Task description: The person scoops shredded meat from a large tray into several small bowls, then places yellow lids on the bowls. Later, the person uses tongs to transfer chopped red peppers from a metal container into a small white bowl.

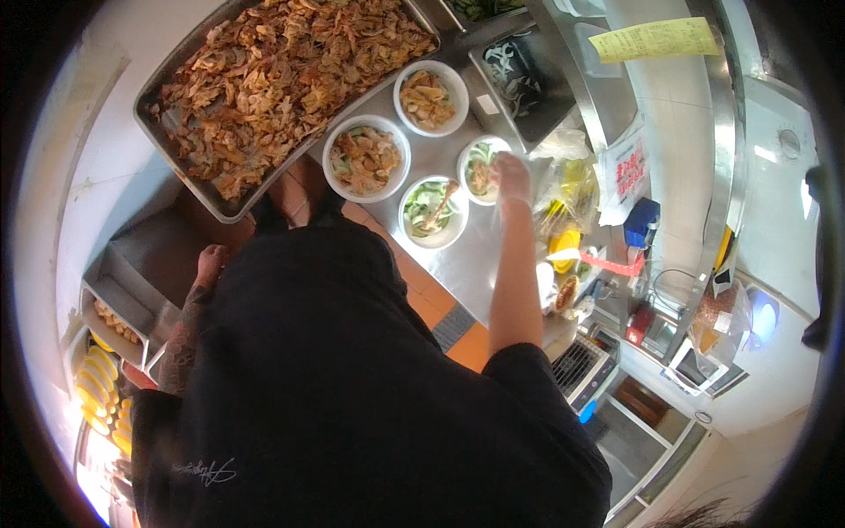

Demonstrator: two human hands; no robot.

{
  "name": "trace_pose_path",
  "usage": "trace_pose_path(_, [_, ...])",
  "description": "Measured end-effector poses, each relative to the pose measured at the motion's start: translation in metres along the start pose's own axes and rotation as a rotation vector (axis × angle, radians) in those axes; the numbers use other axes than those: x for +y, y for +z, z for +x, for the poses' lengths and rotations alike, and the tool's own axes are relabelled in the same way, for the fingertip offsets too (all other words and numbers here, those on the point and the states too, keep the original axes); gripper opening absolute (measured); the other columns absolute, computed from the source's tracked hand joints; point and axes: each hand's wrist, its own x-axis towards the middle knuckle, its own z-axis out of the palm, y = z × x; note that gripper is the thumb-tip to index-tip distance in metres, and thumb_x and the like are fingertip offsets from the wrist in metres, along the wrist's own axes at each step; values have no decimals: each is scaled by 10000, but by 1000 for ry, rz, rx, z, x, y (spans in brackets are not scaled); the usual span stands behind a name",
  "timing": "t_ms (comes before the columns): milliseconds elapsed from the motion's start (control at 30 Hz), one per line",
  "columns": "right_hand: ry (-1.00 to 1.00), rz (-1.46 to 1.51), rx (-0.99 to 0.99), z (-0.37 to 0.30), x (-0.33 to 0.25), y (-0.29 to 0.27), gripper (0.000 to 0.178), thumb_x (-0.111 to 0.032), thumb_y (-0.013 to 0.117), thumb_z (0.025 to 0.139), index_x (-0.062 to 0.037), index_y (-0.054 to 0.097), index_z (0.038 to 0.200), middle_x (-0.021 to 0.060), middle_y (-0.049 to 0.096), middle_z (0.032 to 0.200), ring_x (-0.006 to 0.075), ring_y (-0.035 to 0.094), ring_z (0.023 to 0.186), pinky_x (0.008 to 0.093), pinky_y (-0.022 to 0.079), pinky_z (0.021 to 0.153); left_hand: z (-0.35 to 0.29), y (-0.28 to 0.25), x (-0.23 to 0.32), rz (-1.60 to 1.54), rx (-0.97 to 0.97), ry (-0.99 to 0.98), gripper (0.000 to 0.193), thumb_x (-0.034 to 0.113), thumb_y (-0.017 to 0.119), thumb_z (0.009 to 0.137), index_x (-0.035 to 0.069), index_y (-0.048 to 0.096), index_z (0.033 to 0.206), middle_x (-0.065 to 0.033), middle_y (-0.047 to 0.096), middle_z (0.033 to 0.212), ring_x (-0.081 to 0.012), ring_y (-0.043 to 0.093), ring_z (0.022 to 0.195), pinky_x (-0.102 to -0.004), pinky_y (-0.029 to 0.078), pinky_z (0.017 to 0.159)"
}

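Note:
My right hand (512,182), seemingly in a clear plastic glove, reaches over the right edge of a white bowl (482,170) holding green slices and some brown meat. Its fingers look drawn together; whatever they pinch is hidden. Just left of it, another white bowl (434,212) has pale green slices with a strip of meat on top. Two more white bowls, one farther back (431,98) and one to the left (366,158), contain shredded meat over greens. My left hand (211,261) hangs low beside my body, away from the bowls, its fingers too small to read.
A large metal tray (231,209) heaped with shredded meat spans the far left. A dark container (528,84) of white slices stands behind the bowls. Plastic bags (563,189) and a yellow item (565,249) crowd the steel counter's (471,273) right side. A yellow paper slip (656,40) hangs above.

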Motion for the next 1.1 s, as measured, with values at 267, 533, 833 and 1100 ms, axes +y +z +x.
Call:
trace_pose_path(267, [-259,-957,-218,52,32,-12,320,-260,485,1009,-45,705,1092,251,684,1122,412,668,1025,451,539,834,-45,5,16,-75,24,37,247,233,565,993,25,651,1093,-42,655,825,-135,592,659,-290,441,519])
trace_pose_path(533, [-1157,-378,-492,-76,-215,220,172,-79,599,921,-32,688,1061,202,676,968,382,660,906,475,517,787,-62,20,-67,-319,247,96,187,174,589,960,7,666,923,-41,642,740,-134,592,602,-273,462,528])
trace_pose_path(833, [-709,-445,-828,-103,-310,477,320,-203,467,1049,11,608,1240,188,641,1190,255,620,1045,395,521,937,-121,40,-142,-261,400,-4,195,178,615,971,7,707,988,-45,704,829,-122,644,710,-268,518,645])
trace_pose_path(1100, [-365,-593,-976,-122,-343,436,325,-281,440,1077,-18,619,1141,67,564,908,146,506,736,276,452,661,-144,76,-196,-348,489,-91,291,237,616,923,-16,746,983,-109,746,906,-188,687,822,-327,546,761])
